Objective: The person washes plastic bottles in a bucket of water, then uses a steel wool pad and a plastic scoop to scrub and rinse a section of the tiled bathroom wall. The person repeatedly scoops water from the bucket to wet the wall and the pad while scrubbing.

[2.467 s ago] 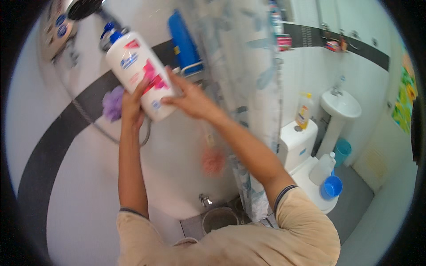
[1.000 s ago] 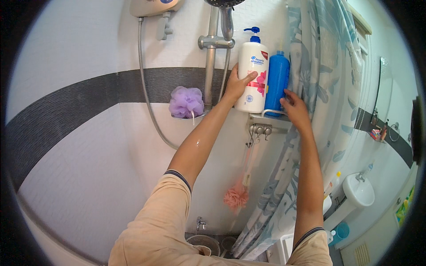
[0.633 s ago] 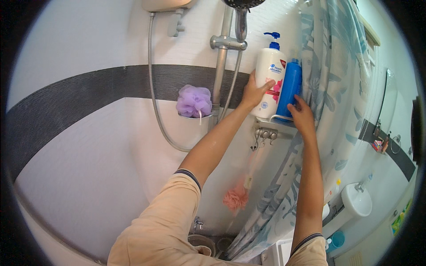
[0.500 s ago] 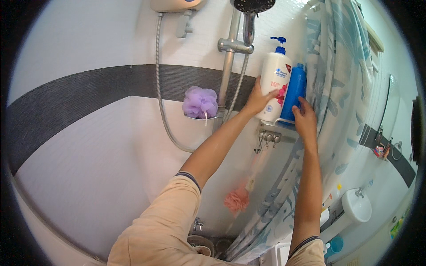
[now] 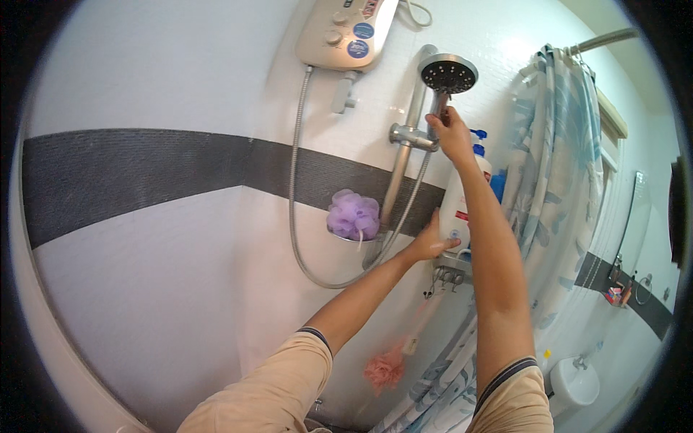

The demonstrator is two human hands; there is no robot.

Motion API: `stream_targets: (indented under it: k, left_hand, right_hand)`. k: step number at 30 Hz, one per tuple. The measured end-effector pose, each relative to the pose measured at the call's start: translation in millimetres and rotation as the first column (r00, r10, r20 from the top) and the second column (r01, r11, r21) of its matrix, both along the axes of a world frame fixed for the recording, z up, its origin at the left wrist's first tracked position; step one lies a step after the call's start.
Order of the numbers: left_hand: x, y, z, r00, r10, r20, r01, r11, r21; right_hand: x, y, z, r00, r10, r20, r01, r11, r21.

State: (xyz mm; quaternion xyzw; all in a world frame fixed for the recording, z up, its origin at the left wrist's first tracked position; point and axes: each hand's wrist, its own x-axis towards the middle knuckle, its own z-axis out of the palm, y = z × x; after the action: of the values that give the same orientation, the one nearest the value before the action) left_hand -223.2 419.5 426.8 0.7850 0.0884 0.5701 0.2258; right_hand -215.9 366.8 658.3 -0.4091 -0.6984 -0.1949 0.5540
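Right hand (image 5: 453, 136) has left the blue bottle (image 5: 498, 186) and is now up at two o'clock, fingers and thumb closed about the handle of the shower head (image 5: 449, 73); the view has tilted upward, bringing the water heater (image 5: 345, 35) at twelve o'clock almost fully into sight. Left hand (image 5: 431, 239), between three and four o'clock, stays curled around the lower part of the white pump bottle (image 5: 452, 206), thumb across its front. That bottle stands at three o'clock, over the wall shelf (image 5: 453, 267), with the blue one just beside it. Red marks and a small round emblem show on its label, the rest covered by the right forearm; round blue stickers (image 5: 357, 49) mark the heater.
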Motion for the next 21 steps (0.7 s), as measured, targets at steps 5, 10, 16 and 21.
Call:
stream_targets:
  k: [5, 10, 16, 21]
  left_hand:
    - [-11.7, -8.9, -12.5, 0.997, -0.049, -0.057, 0.039, 0.987, -0.156]
    - [-10.2, -18.7, -11.5, 0.999, -0.002, -0.047, -0.006, 0.982, -0.188]
    - [-18.0, -29.7, -12.0, 0.998, -0.048, -0.031, 0.041, 0.981, -0.188]
    - [-37.3, -59.1, -22.8, 0.992, 0.117, -0.055, -0.127, 0.967, -0.219]
  right_hand:
    - [-3.4, 9.8, 8.6, 0.990, -0.112, -0.089, 0.113, 0.994, 0.012]
    - [-6.0, 8.5, 14.8, 0.974, -0.198, -0.105, 0.191, 0.979, -0.074]
    - [-8.2, 7.7, 5.4, 0.976, -0.213, -0.042, 0.213, 0.977, 0.011]
    - [-4.4, 13.1, 4.9, 0.974, -0.226, -0.009, 0.226, 0.974, 0.009]
